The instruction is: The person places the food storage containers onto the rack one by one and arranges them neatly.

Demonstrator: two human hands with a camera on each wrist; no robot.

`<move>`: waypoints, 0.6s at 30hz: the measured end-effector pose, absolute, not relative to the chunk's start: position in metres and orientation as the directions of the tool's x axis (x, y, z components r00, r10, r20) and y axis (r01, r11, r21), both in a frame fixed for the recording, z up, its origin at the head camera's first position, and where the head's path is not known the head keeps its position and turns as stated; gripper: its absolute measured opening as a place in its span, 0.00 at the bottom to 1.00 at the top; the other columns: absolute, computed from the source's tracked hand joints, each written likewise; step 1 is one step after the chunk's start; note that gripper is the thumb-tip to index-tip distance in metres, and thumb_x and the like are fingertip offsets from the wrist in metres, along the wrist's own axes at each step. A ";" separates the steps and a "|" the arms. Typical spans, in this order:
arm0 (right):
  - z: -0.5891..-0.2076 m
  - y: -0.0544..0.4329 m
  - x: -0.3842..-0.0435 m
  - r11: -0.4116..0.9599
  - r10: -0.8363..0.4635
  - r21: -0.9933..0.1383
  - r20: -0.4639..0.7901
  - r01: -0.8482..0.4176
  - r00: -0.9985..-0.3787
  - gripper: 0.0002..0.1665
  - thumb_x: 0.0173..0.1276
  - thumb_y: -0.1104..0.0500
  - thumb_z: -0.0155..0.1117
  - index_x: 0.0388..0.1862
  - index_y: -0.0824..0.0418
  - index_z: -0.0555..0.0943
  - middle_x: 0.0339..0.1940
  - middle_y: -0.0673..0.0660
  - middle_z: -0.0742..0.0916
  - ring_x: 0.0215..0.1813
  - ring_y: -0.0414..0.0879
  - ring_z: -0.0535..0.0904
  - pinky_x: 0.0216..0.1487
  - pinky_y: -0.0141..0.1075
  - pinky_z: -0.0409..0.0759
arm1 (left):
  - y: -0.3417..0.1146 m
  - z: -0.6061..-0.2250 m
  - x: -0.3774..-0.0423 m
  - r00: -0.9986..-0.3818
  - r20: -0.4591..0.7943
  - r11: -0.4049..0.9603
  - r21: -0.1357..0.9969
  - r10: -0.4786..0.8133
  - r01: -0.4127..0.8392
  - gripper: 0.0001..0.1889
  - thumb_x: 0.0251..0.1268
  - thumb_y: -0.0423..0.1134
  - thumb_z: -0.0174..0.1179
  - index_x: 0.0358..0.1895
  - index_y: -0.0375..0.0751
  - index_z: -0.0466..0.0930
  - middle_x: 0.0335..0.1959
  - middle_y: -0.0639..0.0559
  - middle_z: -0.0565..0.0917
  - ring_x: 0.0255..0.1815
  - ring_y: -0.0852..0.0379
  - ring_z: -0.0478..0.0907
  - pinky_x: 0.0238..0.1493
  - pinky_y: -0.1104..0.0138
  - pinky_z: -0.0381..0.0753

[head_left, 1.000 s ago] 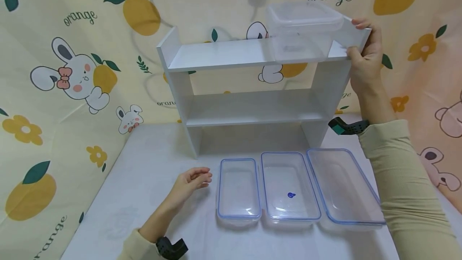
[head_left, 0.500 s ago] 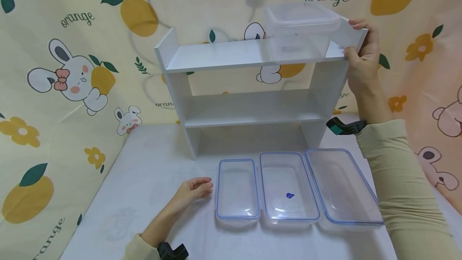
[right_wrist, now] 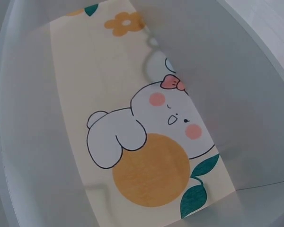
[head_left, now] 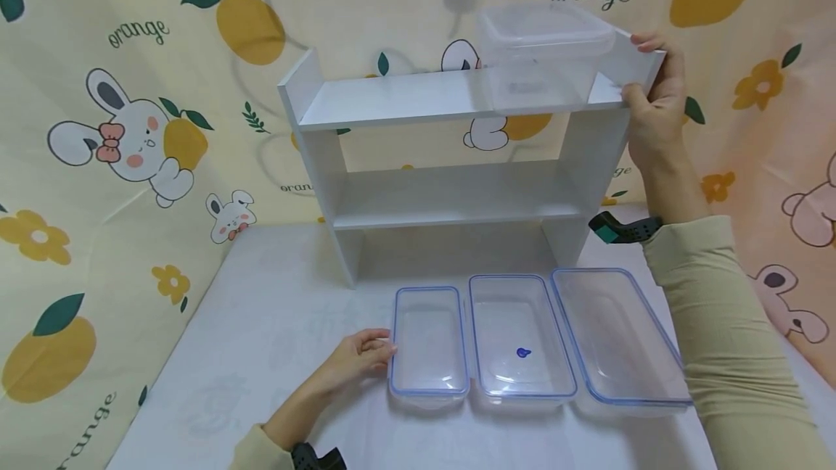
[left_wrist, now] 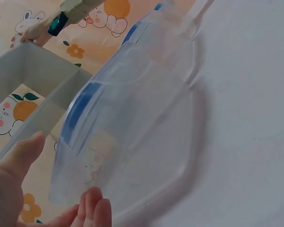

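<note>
My right hand (head_left: 656,104) grips the top right side panel of a white shelf unit (head_left: 451,198), fingers over its upper edge and thumb at the front. On the top shelf, next to that hand, stands a clear lidded plastic container (head_left: 545,56). Down on the table, my left hand (head_left: 359,361) is at the left side of the leftmost blue-rimmed clear container (head_left: 429,339). In the left wrist view the thumb is apart from the loosely bent fingers (left_wrist: 92,208), which lie close to the container wall (left_wrist: 146,123); whether they touch it is hard to tell.
Two more blue-rimmed clear containers, a middle one (head_left: 522,318) and a larger right one (head_left: 620,339), stand in a row on the white table (head_left: 261,354). Behind the unit hangs a cloth (head_left: 379,6) printed with oranges and rabbits. The right wrist view looks into a shelf compartment (right_wrist: 33,113).
My left hand has moved right and slightly down to the side of the leftmost container. The right hand keeps its grip on the shelf unit, and the containers stay in place.
</note>
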State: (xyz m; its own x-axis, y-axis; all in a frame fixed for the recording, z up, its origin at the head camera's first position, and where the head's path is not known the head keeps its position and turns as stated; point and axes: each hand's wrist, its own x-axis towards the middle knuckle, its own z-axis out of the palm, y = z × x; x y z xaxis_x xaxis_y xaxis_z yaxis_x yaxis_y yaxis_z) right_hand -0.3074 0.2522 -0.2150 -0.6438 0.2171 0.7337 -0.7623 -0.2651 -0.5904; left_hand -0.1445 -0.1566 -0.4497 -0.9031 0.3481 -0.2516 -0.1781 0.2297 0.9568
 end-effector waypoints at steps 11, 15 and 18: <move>-0.216 0.254 -0.308 -0.262 0.219 -0.584 0.739 -0.768 -0.637 0.28 0.58 0.83 0.41 0.49 0.58 0.71 0.60 0.53 0.74 0.66 0.50 0.65 0.77 0.41 0.63 | -0.150 -0.452 -0.143 -0.894 -0.324 0.199 0.942 0.310 -0.272 0.35 0.59 0.45 0.66 0.61 0.23 0.64 0.41 0.52 0.84 0.36 0.67 0.78 0.43 0.73 0.80; -0.217 0.254 -0.309 -0.239 0.213 -0.573 0.756 -0.783 -0.619 0.28 0.58 0.83 0.41 0.49 0.58 0.71 0.61 0.53 0.75 0.66 0.51 0.65 0.77 0.42 0.62 | -0.150 -0.454 -0.144 -0.875 -0.341 0.119 0.940 0.344 -0.320 0.31 0.60 0.43 0.66 0.58 0.22 0.66 0.37 0.58 0.82 0.36 0.68 0.79 0.43 0.75 0.81; -0.216 0.253 -0.309 -0.247 0.219 -0.579 0.748 -0.777 -0.627 0.27 0.58 0.82 0.41 0.49 0.58 0.71 0.60 0.53 0.75 0.66 0.50 0.65 0.77 0.42 0.62 | -0.150 -0.456 -0.145 -0.855 -0.351 0.058 0.932 0.381 -0.357 0.26 0.62 0.41 0.64 0.55 0.23 0.69 0.35 0.60 0.82 0.37 0.68 0.80 0.43 0.75 0.82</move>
